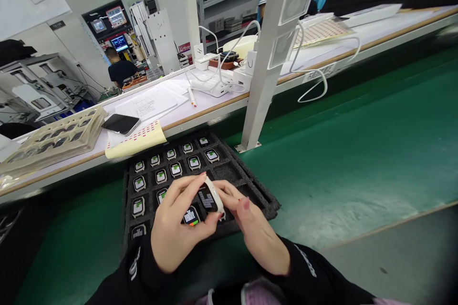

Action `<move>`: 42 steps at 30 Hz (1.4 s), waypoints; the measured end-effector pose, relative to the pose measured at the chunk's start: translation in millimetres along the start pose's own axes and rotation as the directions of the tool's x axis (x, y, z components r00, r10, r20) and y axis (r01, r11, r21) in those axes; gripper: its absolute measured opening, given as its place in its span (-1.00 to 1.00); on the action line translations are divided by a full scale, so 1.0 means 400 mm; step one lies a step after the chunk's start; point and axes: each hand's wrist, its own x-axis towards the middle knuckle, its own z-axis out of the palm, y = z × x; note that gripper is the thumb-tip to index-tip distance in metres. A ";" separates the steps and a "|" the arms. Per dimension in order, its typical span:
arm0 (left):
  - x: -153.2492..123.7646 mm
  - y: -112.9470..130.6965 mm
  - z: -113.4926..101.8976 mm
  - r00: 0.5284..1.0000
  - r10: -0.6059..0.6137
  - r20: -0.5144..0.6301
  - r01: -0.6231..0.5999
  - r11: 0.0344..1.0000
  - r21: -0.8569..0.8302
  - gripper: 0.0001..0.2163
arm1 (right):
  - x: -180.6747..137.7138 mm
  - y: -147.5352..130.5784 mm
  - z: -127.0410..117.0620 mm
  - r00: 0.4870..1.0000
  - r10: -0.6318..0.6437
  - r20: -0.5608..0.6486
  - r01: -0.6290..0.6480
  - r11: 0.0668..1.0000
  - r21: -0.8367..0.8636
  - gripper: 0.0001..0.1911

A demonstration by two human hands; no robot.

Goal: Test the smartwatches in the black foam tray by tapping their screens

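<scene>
Over a black foam tray (257,186) on the green belt, both my hands meet. My left hand (175,228) is closed around a white smartwatch body (211,198) with a lit screen, tilted on edge. My right hand (257,228) pinches the same watch from the right side. Just below it a second watch (191,216) with a coloured screen lies under my left fingers. The tray's pockets hold several more watches (175,169) with lit screens, in rows.
Green conveyor belt (358,152) runs right. A white post (265,66) stands behind the tray. The white bench holds a phone (120,124), papers, a yellow sheet (136,140), a beige tray (53,138), and chargers with cables (222,86). A person (119,69) sits far back.
</scene>
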 end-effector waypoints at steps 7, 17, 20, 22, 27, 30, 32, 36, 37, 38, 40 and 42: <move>0.000 -0.010 0.010 0.995 0.031 0.097 -0.048 0.984 0.170 -0.55 | 0.018 0.003 -0.043 0.970 0.228 0.079 -0.241 0.932 0.269 -0.57; -0.006 -0.016 0.038 0.989 0.004 0.151 -0.041 0.970 0.240 -0.56 | 0.037 0.011 -0.035 0.968 0.250 0.006 -0.239 0.918 0.317 -0.59; -0.010 -0.018 0.044 0.988 0.007 0.153 -0.045 0.968 0.248 -0.55 | 0.044 0.012 -0.034 0.964 0.267 -0.003 -0.253 0.919 0.301 -0.61; -0.012 -0.017 0.046 0.987 0.001 0.161 -0.042 0.967 0.252 -0.53 | 0.044 0.018 -0.037 0.961 0.278 0.000 -0.266 0.918 0.293 -0.61; -0.008 -0.024 0.044 0.983 0.001 0.185 -0.042 0.975 0.219 -0.54 | 0.034 0.042 -0.049 0.956 0.290 -0.029 -0.263 0.902 0.341 -0.58; 0.001 -0.040 0.041 0.978 -0.006 0.207 -0.027 0.987 0.159 -0.53 | 0.035 0.047 -0.050 0.944 0.330 -0.005 -0.295 0.851 0.435 -0.58; 0.007 -0.054 0.040 0.974 -0.009 0.228 -0.018 0.993 0.117 -0.54 | 0.039 0.047 -0.048 0.941 0.337 0.029 -0.308 0.819 0.484 -0.59; 0.006 -0.073 0.047 0.970 -0.036 0.241 0.015 0.996 0.086 -0.56 | 0.044 0.051 -0.048 0.940 0.338 0.054 -0.319 0.809 0.494 -0.60; 0.004 -0.076 0.051 0.971 -0.046 0.234 0.027 0.996 0.084 -0.56 | 0.044 0.053 -0.048 0.940 0.337 0.058 -0.321 0.811 0.489 -0.60; 0.002 -0.079 0.055 0.973 -0.051 0.224 0.034 0.996 0.080 -0.56 | 0.044 0.055 -0.049 0.940 0.336 0.058 -0.321 0.814 0.484 -0.60; 0.001 -0.084 0.063 0.978 -0.052 0.200 0.040 0.997 0.063 -0.56 | 0.043 0.059 -0.052 0.941 0.333 0.051 -0.317 0.824 0.470 -0.59; 0.006 -0.094 0.071 0.983 -0.043 0.176 0.037 0.999 0.038 -0.55 | 0.043 0.060 -0.057 0.942 0.332 0.035 -0.310 0.830 0.464 -0.57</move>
